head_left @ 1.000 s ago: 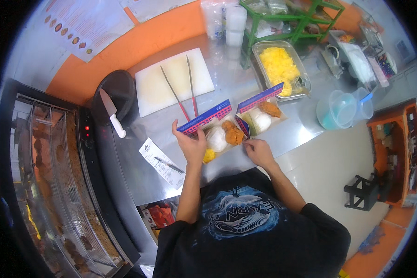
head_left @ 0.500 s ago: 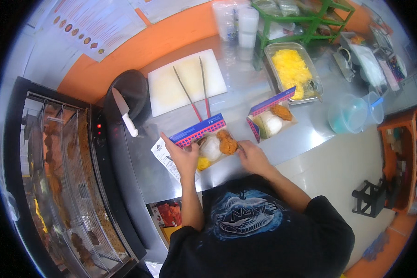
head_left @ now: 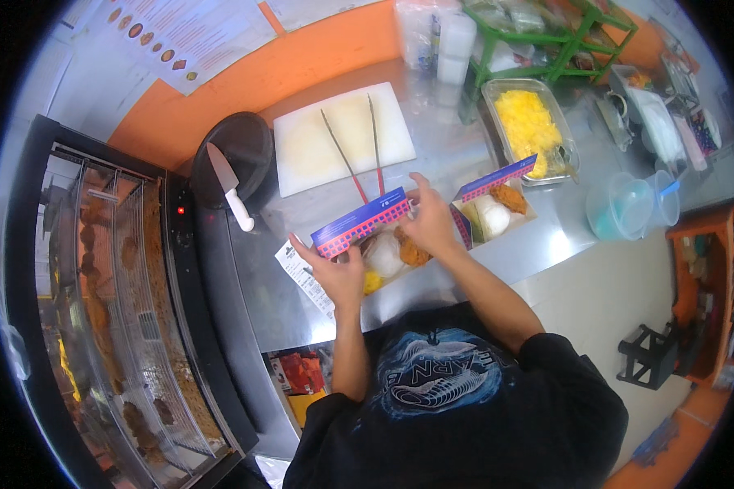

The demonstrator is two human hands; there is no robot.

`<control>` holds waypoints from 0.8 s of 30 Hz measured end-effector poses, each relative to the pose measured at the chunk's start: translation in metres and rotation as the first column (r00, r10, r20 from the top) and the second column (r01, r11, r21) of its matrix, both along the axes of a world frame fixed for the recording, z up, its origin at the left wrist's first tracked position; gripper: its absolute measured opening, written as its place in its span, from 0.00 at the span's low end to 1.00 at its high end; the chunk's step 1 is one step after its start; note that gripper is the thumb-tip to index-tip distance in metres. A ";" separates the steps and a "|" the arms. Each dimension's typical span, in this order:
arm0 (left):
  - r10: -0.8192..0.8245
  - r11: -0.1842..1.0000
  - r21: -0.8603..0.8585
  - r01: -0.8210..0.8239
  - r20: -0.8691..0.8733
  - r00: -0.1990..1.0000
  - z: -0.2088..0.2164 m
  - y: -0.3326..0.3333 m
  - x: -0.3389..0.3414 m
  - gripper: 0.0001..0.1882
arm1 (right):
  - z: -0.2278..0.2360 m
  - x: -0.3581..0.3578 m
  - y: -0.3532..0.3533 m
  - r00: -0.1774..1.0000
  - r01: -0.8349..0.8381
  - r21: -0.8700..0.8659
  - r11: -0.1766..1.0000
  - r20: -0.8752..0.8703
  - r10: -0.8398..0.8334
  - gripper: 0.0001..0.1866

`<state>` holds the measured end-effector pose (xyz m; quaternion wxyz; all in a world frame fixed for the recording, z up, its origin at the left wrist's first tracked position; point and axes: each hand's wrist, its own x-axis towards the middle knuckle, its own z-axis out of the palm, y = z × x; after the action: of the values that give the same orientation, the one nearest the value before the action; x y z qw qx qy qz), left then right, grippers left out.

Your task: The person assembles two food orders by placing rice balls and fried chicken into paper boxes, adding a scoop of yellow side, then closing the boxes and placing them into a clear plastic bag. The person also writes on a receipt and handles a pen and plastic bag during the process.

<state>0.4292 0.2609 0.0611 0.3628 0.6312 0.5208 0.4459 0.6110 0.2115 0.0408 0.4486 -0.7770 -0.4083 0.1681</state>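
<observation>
Head view: the open food box (head_left: 360,223) sits between both hands, lid's long edge slanting up rightward; the left hand (head_left: 338,275) clasps its left end, the right hand (head_left: 432,222) (grip unclear) is at its right.

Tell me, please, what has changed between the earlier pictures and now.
The left meal box has moved left, away from the right meal box and toward the receipt. The right hand has left the box's right side, going forward to its raised lid's right end. The left hand stays at the lid's left end; tongs and knife lie as before.
</observation>
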 end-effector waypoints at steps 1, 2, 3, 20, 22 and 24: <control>-0.022 0.999 -0.040 0.027 0.117 0.993 0.002 0.001 -0.001 0.55 | 0.002 0.002 -0.002 0.999 -0.037 0.047 0.998 0.004 0.037 0.49; -0.017 0.996 -0.087 0.025 0.095 0.995 0.003 0.002 -0.003 0.54 | 0.004 0.002 -0.003 0.997 -0.073 0.064 0.995 -0.017 0.074 0.50; -0.024 0.992 -0.123 0.036 0.096 0.995 0.003 0.004 -0.007 0.53 | 0.006 0.002 -0.002 0.996 -0.083 0.094 0.992 -0.032 0.087 0.52; -0.451 0.877 0.015 0.481 -0.323 0.832 -0.029 0.006 -0.081 0.32 | -0.001 0.043 -0.058 0.858 -0.466 -0.006 0.885 0.239 0.454 0.26; -0.453 0.842 0.115 0.527 -0.379 0.807 -0.046 0.000 -0.086 0.27 | -0.013 0.039 -0.072 0.808 -0.506 0.023 0.862 0.364 0.464 0.24; -0.430 0.788 0.248 0.564 -0.436 0.791 -0.062 -0.007 -0.089 0.24 | -0.024 0.036 -0.083 0.772 -0.508 -0.074 0.858 0.403 0.492 0.19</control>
<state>0.3403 0.2543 -0.0010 0.2443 0.8734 0.2971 0.2988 0.6470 0.1290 0.0172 0.3075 -0.6491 -0.6875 0.1072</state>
